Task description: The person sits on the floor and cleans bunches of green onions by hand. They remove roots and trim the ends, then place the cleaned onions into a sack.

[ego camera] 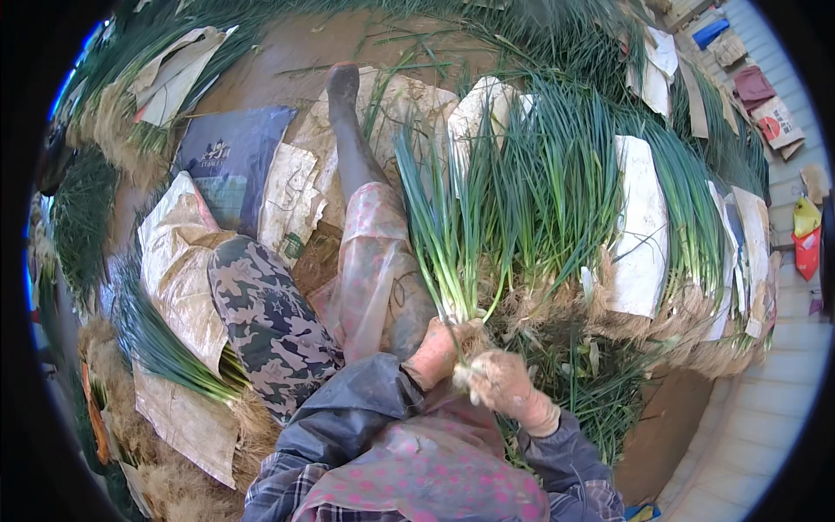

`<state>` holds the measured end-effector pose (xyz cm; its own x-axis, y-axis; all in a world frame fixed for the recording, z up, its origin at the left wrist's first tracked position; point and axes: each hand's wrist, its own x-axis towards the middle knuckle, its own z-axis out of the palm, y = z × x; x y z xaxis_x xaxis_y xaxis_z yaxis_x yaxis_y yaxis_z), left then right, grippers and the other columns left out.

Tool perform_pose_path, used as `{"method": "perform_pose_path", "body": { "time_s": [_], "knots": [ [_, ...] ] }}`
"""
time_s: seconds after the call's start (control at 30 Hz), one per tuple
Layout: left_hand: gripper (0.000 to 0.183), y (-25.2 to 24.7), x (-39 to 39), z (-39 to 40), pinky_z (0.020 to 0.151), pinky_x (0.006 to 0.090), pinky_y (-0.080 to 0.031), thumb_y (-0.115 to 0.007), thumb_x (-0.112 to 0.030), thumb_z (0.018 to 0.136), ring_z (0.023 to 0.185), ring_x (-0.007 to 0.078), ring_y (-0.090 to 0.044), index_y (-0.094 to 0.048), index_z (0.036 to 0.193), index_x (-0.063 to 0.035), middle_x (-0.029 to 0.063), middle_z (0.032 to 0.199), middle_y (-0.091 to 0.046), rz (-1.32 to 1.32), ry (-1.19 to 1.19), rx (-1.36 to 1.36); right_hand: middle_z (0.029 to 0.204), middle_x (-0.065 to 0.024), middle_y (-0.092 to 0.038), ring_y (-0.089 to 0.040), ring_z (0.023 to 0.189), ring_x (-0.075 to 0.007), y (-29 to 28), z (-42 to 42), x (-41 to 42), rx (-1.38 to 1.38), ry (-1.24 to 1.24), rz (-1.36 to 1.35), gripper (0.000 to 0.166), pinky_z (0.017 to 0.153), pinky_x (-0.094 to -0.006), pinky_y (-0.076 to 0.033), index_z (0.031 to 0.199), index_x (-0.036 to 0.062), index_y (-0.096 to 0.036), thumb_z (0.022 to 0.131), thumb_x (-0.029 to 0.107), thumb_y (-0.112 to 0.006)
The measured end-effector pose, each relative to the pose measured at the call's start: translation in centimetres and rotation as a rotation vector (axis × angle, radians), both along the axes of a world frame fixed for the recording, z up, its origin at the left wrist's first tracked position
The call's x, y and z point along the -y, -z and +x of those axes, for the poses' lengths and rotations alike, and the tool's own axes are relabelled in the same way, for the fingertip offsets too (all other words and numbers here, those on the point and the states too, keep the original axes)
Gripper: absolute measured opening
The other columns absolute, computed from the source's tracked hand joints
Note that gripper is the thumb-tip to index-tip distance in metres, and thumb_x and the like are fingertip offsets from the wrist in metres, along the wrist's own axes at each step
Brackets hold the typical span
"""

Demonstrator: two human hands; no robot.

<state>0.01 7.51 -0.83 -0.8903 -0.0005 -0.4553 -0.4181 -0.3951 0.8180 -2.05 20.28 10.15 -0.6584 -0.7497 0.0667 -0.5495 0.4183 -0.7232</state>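
My left hand (438, 349), in a soiled orange glove, is closed around the root end of a bunch of green onions (460, 287), whose green leaves point away from me. Just right of it and nearer my body, my right hand (505, 385) wears a similar muddy glove. Its fingers are curled at the bunch's pale roots, around a thin stalk or leaf; what exactly they pinch is unclear. Beyond my hands lies a row of more green onions (561, 196), roots towards me. A speckled plastic apron (430, 470) covers my lap.
White woven sacking (639, 228) separates bundles at right. Loose leaves (600, 391) lie beside my right arm. At left are a dark blue bag (228, 163), a sack-wrapped onion bundle (189, 365) and camouflage-clad leg (267, 320). A corrugated wall (770, 391) bounds the right side.
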Motion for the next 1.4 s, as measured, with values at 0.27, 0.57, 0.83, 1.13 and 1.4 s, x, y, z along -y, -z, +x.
{"method": "perform_pose_path", "body": {
  "time_s": [0.27, 0.57, 0.83, 1.13, 1.4],
  "knots": [
    [0.017, -3.2, 0.2, -0.5, 0.055, 0.0291, -0.049, -0.065, -0.006, 0.084, 0.063, 0.014, -0.06, -0.065, 0.1, 0.0005, 0.0056, 0.079, -0.065, 0.172, -0.065, 0.242, 0.073, -0.0031, -0.064, -0.056, 0.058, -0.0122, 3.8, -7.9, -0.3, 0.615, 0.427, -0.06, 0.028, 0.056, -0.0258, -0.046, 0.101, -0.0003, -0.066, 0.092, 0.026, -0.058],
    [0.015, -1.4, 1.1, -0.3, 0.064, 0.0297, -0.052, -0.062, -0.004, 0.085, 0.072, 0.0126, -0.062, -0.065, 0.098, 0.0034, 0.0084, 0.084, -0.067, -0.08, 0.091, 0.034, 0.066, -0.0084, -0.065, -0.056, 0.049, -0.0162, 4.9, -5.8, 1.6, -0.242, 0.24, 0.524, 0.017, 0.049, -0.0333, -0.045, 0.087, 0.0009, -0.066, 0.088, 0.017, -0.063],
    [0.013, -3.4, 1.7, -1.2, 0.054, 0.0317, -0.05, -0.063, -0.004, 0.085, 0.063, 0.0172, -0.062, -0.063, 0.096, 0.0025, 0.0086, 0.078, -0.064, 0.414, -0.12, 0.34, 0.08, -0.0061, -0.067, -0.059, 0.061, -0.0086, -0.5, -4.6, 1.2, 0.67, 0.551, -0.179, 0.028, 0.053, -0.019, -0.047, 0.112, 0.0014, -0.061, 0.095, 0.022, -0.055],
    [0.017, -2.3, 1.0, -1.1, 0.059, 0.033, -0.052, -0.061, 0.001, 0.082, 0.067, 0.0179, -0.063, -0.061, 0.099, 0.0007, 0.0069, 0.08, -0.063, 0.146, -0.064, 0.199, 0.08, -0.0037, -0.062, -0.053, 0.064, -0.0087, 6.9, -9.3, 1.0, 0.821, 0.295, -0.034, 0.035, 0.056, -0.0235, -0.043, 0.11, -0.0048, -0.061, 0.088, 0.021, -0.065],
    [0.025, -2.0, 3.5, -0.8, 0.077, 0.0452, -0.055, -0.055, -0.017, 0.089, 0.082, 0.0289, -0.066, -0.059, 0.107, -0.0007, 0.0143, 0.09, -0.065, 0.92, -0.026, 0.282, 0.079, -0.0013, -0.057, -0.05, 0.068, -0.0091, 4.9, -0.5, -1.2, 1.087, 0.625, -0.749, 0.024, 0.062, -0.0229, -0.041, 0.102, -0.0003, -0.06, 0.098, 0.02, -0.048]
  ]
}}
